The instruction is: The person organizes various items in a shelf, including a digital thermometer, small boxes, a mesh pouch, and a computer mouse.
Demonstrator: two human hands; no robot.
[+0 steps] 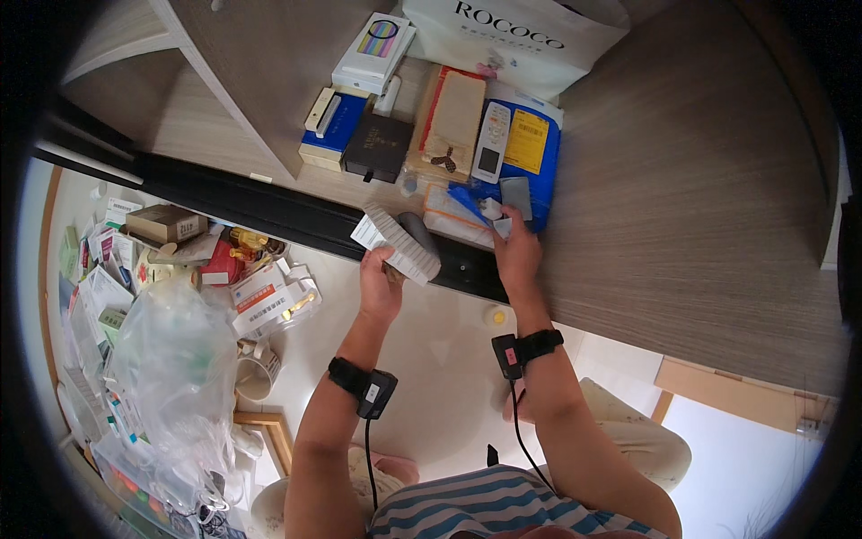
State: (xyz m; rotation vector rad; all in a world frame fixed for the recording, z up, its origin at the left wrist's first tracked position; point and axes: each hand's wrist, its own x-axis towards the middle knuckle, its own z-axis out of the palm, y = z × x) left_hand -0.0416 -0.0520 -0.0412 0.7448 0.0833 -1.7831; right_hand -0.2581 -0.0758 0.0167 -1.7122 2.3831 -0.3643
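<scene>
My left hand point(380, 286) grips a pale, ribbed packet point(403, 249) with a printed white side, held over the cabinet's front edge. A dark grey rounded object point(417, 232) shows against its far side; whether I hold that too is unclear. Inside the cabinet, my right hand point(520, 252) pinches a small white item point(504, 228) between thumb and fingers. Just beyond it lie a crumpled blue wrapper point(468, 202) and a flat grey rectangular piece point(516, 195). Beneath these is a white packet with orange lines point(448, 214).
On the cabinet floor are a remote control point(491, 141), a blue mailer point(549, 151), a cream pouch point(458, 111), a black box point(378, 147), a white phone box point(374, 54) and a paper bag point(512, 40). Medicine boxes point(259, 296), a plastic bag point(175, 357) and a mug point(257, 374) crowd the left.
</scene>
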